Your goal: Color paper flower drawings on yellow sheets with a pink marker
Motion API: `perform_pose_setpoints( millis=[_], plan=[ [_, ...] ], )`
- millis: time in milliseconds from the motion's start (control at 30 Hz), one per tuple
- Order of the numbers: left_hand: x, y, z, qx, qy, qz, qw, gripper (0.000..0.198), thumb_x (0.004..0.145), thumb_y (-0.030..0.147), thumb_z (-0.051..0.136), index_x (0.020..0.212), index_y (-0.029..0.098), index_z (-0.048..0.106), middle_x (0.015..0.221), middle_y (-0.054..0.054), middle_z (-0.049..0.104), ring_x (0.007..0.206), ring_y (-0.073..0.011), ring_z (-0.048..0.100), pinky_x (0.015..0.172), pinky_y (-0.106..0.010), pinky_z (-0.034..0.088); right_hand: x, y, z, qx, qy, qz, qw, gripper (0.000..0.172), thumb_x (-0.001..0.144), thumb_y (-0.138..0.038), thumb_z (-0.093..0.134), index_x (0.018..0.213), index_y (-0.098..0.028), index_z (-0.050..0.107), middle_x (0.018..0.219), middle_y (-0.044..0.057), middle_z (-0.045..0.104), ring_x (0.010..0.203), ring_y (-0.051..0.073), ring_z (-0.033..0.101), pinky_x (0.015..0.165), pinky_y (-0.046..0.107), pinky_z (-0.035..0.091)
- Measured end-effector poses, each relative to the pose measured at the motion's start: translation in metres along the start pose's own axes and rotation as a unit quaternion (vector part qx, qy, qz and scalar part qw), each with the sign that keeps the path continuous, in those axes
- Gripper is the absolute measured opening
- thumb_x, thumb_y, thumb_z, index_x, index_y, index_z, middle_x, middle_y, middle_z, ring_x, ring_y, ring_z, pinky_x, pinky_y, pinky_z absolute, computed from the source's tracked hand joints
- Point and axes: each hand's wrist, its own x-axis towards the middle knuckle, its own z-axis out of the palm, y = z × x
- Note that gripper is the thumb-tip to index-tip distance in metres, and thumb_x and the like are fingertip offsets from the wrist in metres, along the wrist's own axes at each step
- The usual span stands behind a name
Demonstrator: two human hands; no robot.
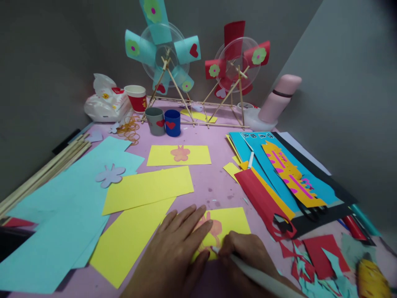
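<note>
My left hand (173, 248) lies flat, fingers stretched, on a yellow paper strip (231, 221) at the near edge of the pink table (214, 182). It presses an orange paper flower (214, 229) down onto the strip. My right hand (248, 252) sits just to the right, fingers curled round a white pen (257, 277) whose tip touches the flower's lower edge.
More yellow strips (149, 188), one with an orange flower (180, 154), and light blue sheets (62, 207) lie to the left. Stacked coloured papers with scissors (310, 211) lie right. Two paper ferris wheels (164, 54), cups (172, 123), wooden sticks (43, 171) and a pink flask (279, 99) stand behind.
</note>
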Motion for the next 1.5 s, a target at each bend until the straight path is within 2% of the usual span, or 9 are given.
perform_pose_setpoints(
  millis=[100,233,467,633,767,1000,1300,1500],
  plan=[
    [0.000,0.000,0.001,-0.001,0.007,0.000,1.000,0.040,0.090,0.027,0.047,0.130,0.028,0.045,0.141,-0.003,0.043,0.123,-0.0272,0.044,0.095,-0.052,0.042,-0.002,0.000,0.002,0.035,0.053,0.013,0.998,0.013,0.073,-0.015,0.045,0.062,-0.022,0.044,0.045,-0.008,0.046,0.035,0.007,0.041,0.038,0.017,0.028],
    [0.000,0.000,0.001,-0.004,0.003,-0.002,1.000,0.040,0.090,0.026,0.047,0.130,0.028,0.046,0.142,-0.003,0.042,0.124,-0.0270,0.044,0.096,-0.052,0.041,-0.003,-0.001,0.004,0.042,0.037,0.019,0.998,0.011,0.071,-0.014,0.044,0.063,-0.022,0.044,0.045,-0.008,0.047,0.036,0.007,0.041,0.039,0.017,0.029],
    [0.001,0.001,0.001,0.002,0.000,-0.003,1.000,0.041,0.090,0.027,0.046,0.131,0.028,0.044,0.142,-0.002,0.042,0.124,-0.0259,0.043,0.097,-0.050,0.041,0.000,0.007,0.007,0.016,0.038,-0.042,0.998,0.015,0.070,-0.015,0.042,0.057,-0.021,0.044,0.040,-0.009,0.043,0.031,0.005,0.038,0.035,0.016,0.025],
    [0.001,0.000,0.000,-0.005,-0.001,-0.002,1.000,0.041,0.090,0.028,0.047,0.131,0.027,0.045,0.141,-0.003,0.042,0.124,-0.0270,0.043,0.097,-0.050,0.040,-0.004,0.000,0.004,0.006,0.035,0.046,0.998,0.017,0.072,-0.017,0.044,0.055,-0.021,0.044,0.042,-0.007,0.046,0.035,0.007,0.043,0.038,0.018,0.029],
    [0.000,0.001,0.000,-0.006,0.000,-0.005,1.000,0.041,0.090,0.027,0.047,0.131,0.028,0.044,0.142,-0.003,0.042,0.124,-0.0268,0.043,0.097,-0.051,0.040,-0.005,0.001,0.004,0.007,0.048,0.014,0.999,0.014,0.072,-0.016,0.044,0.060,-0.022,0.044,0.042,-0.008,0.045,0.032,0.006,0.039,0.035,0.018,0.025],
    [-0.001,0.001,-0.001,-0.003,-0.002,-0.001,1.000,0.042,0.089,0.026,0.048,0.131,0.027,0.044,0.142,-0.003,0.042,0.124,-0.0268,0.042,0.097,-0.049,0.040,-0.003,-0.003,0.003,0.000,0.054,0.037,0.998,0.013,0.073,-0.013,0.044,0.064,-0.022,0.043,0.046,-0.008,0.046,0.035,0.007,0.042,0.036,0.018,0.027],
    [0.001,0.000,-0.002,-0.009,-0.011,-0.004,1.000,0.044,0.088,0.024,0.049,0.131,0.028,0.045,0.141,-0.003,0.044,0.124,-0.0271,0.042,0.097,-0.050,0.040,0.001,-0.003,0.005,-0.009,0.075,0.020,0.997,0.013,0.075,-0.013,0.043,0.067,-0.022,0.044,0.048,-0.008,0.046,0.036,0.007,0.041,0.038,0.018,0.029],
    [0.001,0.000,-0.002,-0.014,0.003,0.000,1.000,0.042,0.088,0.025,0.048,0.130,0.027,0.046,0.140,-0.004,0.044,0.124,-0.0272,0.043,0.097,-0.049,0.040,0.003,-0.006,0.002,-0.019,0.045,0.034,0.998,0.013,0.077,-0.014,0.044,0.068,-0.022,0.045,0.050,-0.007,0.048,0.038,0.007,0.042,0.040,0.018,0.031]
  ],
)
